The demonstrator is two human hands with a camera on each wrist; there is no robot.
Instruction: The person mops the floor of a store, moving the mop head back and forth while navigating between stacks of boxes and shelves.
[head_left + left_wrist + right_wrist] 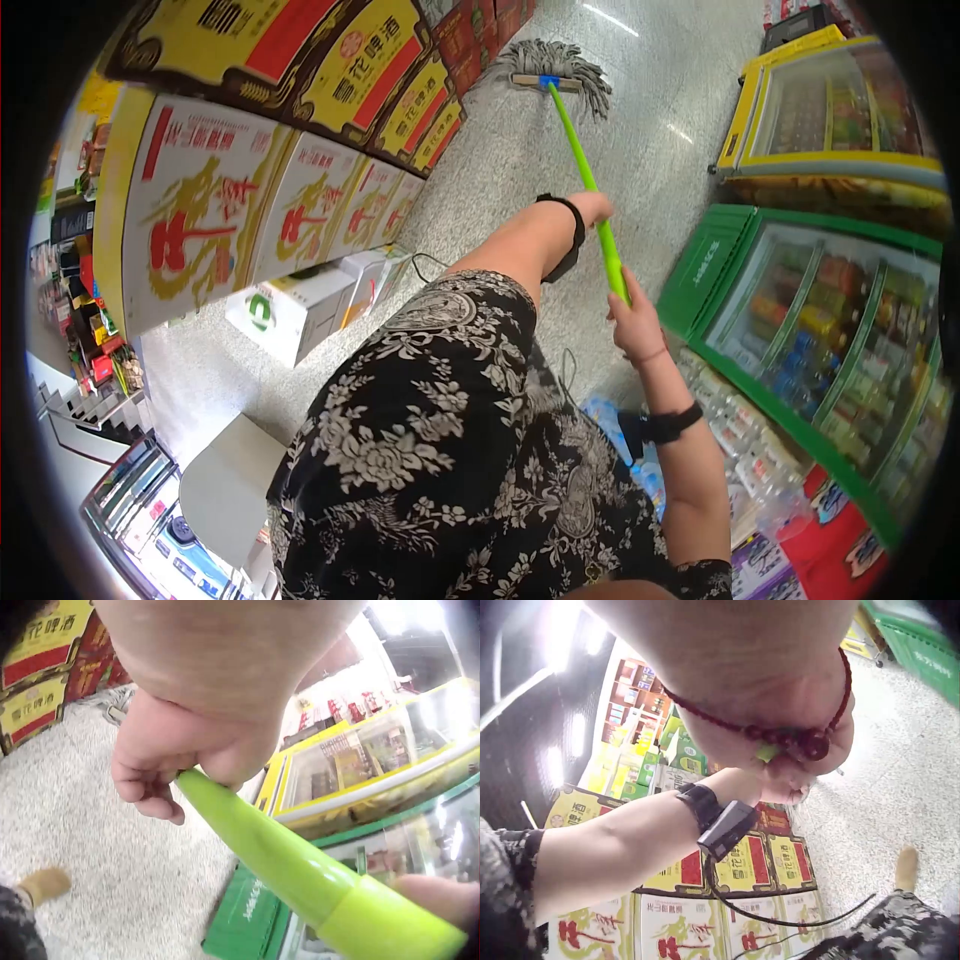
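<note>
A mop with a bright green handle (572,137) reaches away from me across the floor. Its grey string head (590,68), with a blue joint and a flat bar, lies on the speckled floor at the top of the head view. My left hand (594,207) grips the handle partway along. Nearer my body, my right hand (638,322) holds the thicker end of the same handle. In the left wrist view, the left hand (199,739) curls over the green shaft. In the right wrist view, the right hand (810,754), below a red cord bracelet, mostly hides the handle.
Stacked beer cartons (355,70) and white cartons (210,215) line the left side. A yellow-framed freezer (750,110) and a green-framed cooler (715,255) stand at the right. Packs of clear bottles (735,410) sit low beside my right arm. A white box (295,315) rests at the left.
</note>
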